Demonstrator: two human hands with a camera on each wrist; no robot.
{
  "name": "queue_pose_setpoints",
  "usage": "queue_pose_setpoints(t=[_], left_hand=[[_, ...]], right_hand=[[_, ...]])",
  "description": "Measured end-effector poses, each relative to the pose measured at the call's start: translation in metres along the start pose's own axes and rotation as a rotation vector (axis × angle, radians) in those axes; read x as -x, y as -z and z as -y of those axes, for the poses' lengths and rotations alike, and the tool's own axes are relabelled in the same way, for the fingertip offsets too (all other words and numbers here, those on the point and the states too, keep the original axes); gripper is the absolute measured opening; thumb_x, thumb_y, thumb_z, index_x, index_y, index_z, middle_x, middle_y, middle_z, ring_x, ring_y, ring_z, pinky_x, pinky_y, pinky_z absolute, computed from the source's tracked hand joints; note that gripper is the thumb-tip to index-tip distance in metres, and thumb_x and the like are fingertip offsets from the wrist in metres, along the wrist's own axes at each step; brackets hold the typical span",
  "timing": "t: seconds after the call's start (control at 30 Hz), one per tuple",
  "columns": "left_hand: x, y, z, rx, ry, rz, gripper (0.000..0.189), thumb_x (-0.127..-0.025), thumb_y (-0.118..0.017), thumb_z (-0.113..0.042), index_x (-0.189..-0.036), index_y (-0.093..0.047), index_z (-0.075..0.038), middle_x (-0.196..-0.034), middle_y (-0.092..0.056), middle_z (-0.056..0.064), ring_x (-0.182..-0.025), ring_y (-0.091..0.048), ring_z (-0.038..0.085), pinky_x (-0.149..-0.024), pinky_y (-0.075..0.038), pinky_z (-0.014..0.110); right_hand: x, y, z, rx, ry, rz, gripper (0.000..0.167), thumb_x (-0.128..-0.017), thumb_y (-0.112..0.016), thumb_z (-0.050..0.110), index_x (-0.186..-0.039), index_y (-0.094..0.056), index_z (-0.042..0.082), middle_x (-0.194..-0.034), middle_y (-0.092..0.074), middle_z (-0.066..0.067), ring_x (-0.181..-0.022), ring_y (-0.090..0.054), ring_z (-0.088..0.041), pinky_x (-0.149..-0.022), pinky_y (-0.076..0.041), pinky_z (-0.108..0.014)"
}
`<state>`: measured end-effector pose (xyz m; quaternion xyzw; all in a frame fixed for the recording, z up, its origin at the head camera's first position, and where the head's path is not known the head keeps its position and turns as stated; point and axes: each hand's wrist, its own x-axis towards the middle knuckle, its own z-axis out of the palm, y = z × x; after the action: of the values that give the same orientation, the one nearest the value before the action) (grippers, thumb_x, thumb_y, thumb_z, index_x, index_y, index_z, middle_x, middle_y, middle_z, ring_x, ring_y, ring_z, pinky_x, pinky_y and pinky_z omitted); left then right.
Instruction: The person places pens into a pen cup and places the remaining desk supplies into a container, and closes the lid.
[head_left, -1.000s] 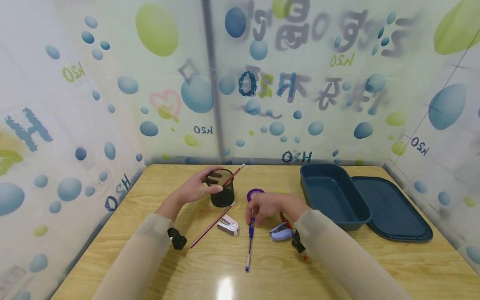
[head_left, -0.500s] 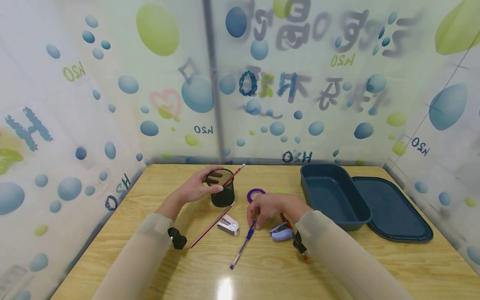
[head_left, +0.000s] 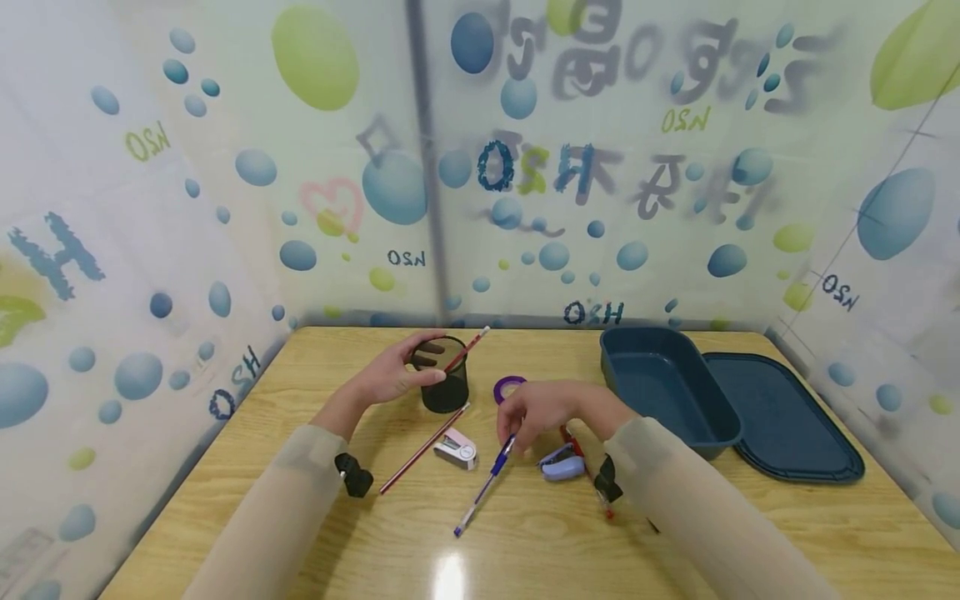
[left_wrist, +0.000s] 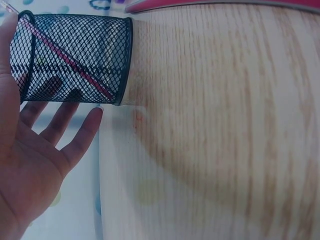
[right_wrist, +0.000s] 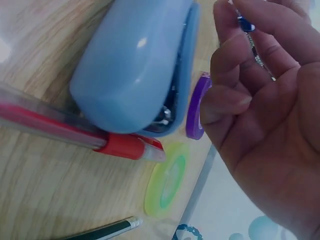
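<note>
A black mesh pen holder (head_left: pixel 446 387) stands upright at the back left of the table, with a red-striped pencil (left_wrist: pixel 75 65) leaning inside it. My left hand (head_left: pixel 393 372) holds the holder by its upper part, thumb on the near side and fingers round the far side. In the middle, my right hand (head_left: pixel 536 412) pinches the end of a blue ballpoint pen (head_left: pixel 491 479), which slants down toward the front left. Another red-striped pencil (head_left: pixel 423 448) lies on the table. Beside it sits a pink and white stapler (head_left: pixel 456 450).
A blue stapler (head_left: pixel 562 463) and a red pen (right_wrist: pixel 122 145) lie by the right wrist. Purple tape (head_left: pixel 508 389), green tape (right_wrist: pixel 167 180) and a dark pencil (right_wrist: pixel 102 230) are nearby. At the right stand a dark blue bin (head_left: pixel 667 392) and its lid (head_left: pixel 802 421).
The blue pen has swung in my right hand, its far end moving left and slightly up. My right wrist has shifted a little to the right. The left hand stays on the pen holder.
</note>
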<state>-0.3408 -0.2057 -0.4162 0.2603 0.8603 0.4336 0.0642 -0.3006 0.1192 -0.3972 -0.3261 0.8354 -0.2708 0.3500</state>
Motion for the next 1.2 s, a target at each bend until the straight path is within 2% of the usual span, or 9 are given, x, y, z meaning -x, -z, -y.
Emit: queue_pose_setpoints(t=[0.1, 0.23, 0.37, 0.5, 0.73, 0.83, 0.9, 1.03, 1.2], left_hand=[[0.000, 0.000, -0.001, 0.006, 0.004, 0.004, 0.072, -0.104, -0.079, -0.031, -0.167, -0.044, -0.025, -0.158, -0.058, 0.023, -0.141, -0.061, 0.042, -0.108, -0.052, 0.054], [0.001, 0.000, -0.002, 0.005, 0.009, 0.009, 0.073, -0.104, -0.079, -0.032, -0.168, -0.044, -0.025, -0.159, -0.058, 0.023, -0.142, -0.060, 0.042, -0.110, -0.051, 0.057], [0.001, 0.000, -0.002, 0.008, 0.007, 0.006, 0.073, -0.104, -0.079, -0.032, -0.168, -0.044, -0.025, -0.158, -0.058, 0.023, -0.142, -0.060, 0.042, -0.111, -0.051, 0.057], [0.001, 0.000, -0.001, 0.002, 0.008, 0.000, 0.073, -0.104, -0.079, -0.033, -0.168, -0.044, -0.024, -0.157, -0.059, 0.021, -0.142, -0.061, 0.042, -0.110, -0.051, 0.055], [0.001, -0.001, -0.001, 0.001, 0.016, -0.003, 0.075, -0.104, -0.080, -0.034, -0.168, -0.043, -0.022, -0.156, -0.061, 0.015, -0.141, -0.061, 0.040, -0.112, -0.051, 0.056], [0.001, -0.001, 0.000, -0.002, 0.026, -0.010, 0.074, -0.103, -0.080, -0.035, -0.167, -0.045, -0.027, -0.155, -0.062, 0.012, -0.141, -0.062, 0.038, -0.112, -0.051, 0.056], [0.002, -0.001, -0.001, -0.002, 0.036, -0.014, 0.073, -0.102, -0.081, -0.036, -0.166, -0.046, -0.030, -0.155, -0.063, 0.011, -0.141, -0.062, 0.037, -0.112, -0.051, 0.056], [0.002, 0.000, -0.001, 0.007, 0.025, -0.008, 0.075, -0.102, -0.081, -0.035, -0.167, -0.044, -0.025, -0.157, -0.061, 0.015, -0.141, -0.062, 0.039, -0.112, -0.051, 0.057], [0.002, 0.000, -0.001, 0.008, 0.010, 0.002, 0.074, -0.104, -0.079, -0.033, -0.168, -0.044, -0.023, -0.159, -0.058, 0.023, -0.142, -0.060, 0.041, -0.110, -0.053, 0.055]], right_hand=[[0.005, 0.002, 0.000, -0.031, 0.020, -0.005, 0.012, -0.098, -0.082, 0.013, -0.108, -0.078, 0.019, -0.095, -0.071, 0.004, -0.079, -0.054, -0.014, -0.070, -0.043, -0.026], [0.014, 0.002, 0.002, -0.090, 0.040, -0.030, 0.014, -0.099, -0.080, 0.018, -0.112, -0.079, 0.020, -0.094, -0.071, 0.003, -0.077, -0.056, -0.022, -0.065, -0.042, -0.027], [0.023, 0.002, 0.004, -0.156, 0.098, -0.052, 0.021, -0.100, -0.078, 0.018, -0.120, -0.078, 0.011, -0.092, -0.071, 0.002, -0.079, -0.057, -0.031, -0.065, -0.043, -0.030], [0.031, 0.001, 0.003, -0.172, 0.150, -0.085, 0.029, -0.103, -0.075, 0.020, -0.127, -0.075, 0.004, -0.090, -0.068, 0.002, -0.080, -0.057, -0.035, -0.068, -0.045, -0.033], [0.041, -0.005, 0.000, -0.202, 0.209, -0.196, 0.029, -0.108, -0.067, 0.022, -0.132, -0.074, 0.006, -0.093, -0.066, 0.000, -0.091, -0.059, -0.050, -0.071, -0.051, -0.037], [0.047, -0.008, 0.001, -0.236, 0.225, -0.236, 0.027, -0.110, -0.065, 0.021, -0.133, -0.076, 0.009, -0.092, -0.065, 0.000, -0.088, -0.058, -0.048, -0.070, -0.050, -0.035], [0.052, -0.009, 0.003, -0.267, 0.227, -0.263, 0.026, -0.111, -0.065, 0.020, -0.133, -0.076, 0.013, -0.093, -0.066, 0.000, -0.084, -0.059, -0.041, -0.069, -0.049, -0.034], [0.064, -0.008, 0.008, -0.292, 0.208, -0.350, 0.028, -0.112, -0.064, 0.021, -0.137, -0.075, 0.018, -0.097, -0.066, -0.004, -0.083, -0.059, -0.027, -0.070, -0.051, -0.032], [0.075, -0.003, 0.011, -0.305, 0.203, -0.495, 0.027, -0.112, -0.065, 0.024, -0.137, -0.072, 0.021, -0.106, -0.068, -0.009, -0.086, -0.059, -0.026, -0.073, -0.053, -0.032]])
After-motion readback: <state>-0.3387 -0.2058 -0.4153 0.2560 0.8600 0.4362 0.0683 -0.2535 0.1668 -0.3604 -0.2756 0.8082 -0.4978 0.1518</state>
